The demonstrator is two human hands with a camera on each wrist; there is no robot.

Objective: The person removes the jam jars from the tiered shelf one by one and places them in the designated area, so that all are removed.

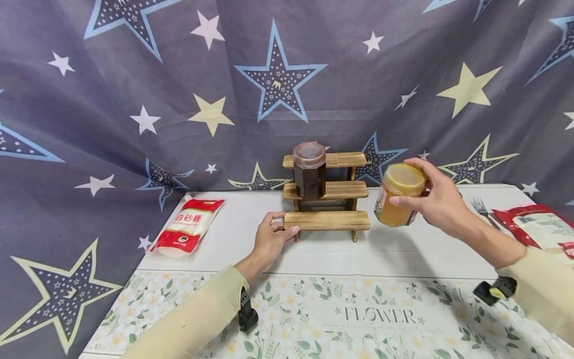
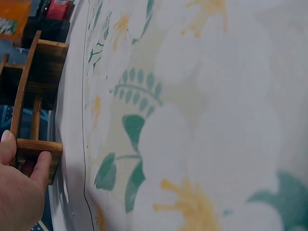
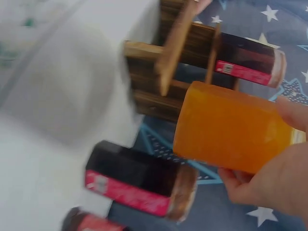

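Holding the amber jar aloft, right of the wooden rack, is the right hand, grip wrapped round it; the left hand pinches the rack's left end. Carrying, seemingly; next probably calls for levelling the jar.

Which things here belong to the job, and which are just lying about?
Part of the job, it seems:
orange jar, held in the right hand
wooden shelf, held by the left hand
dark jar standing on the shelf

Just lying about, apparently:
sugar bag, left
red packet, right
fork
another dark jar, off the shelf (role unclear)
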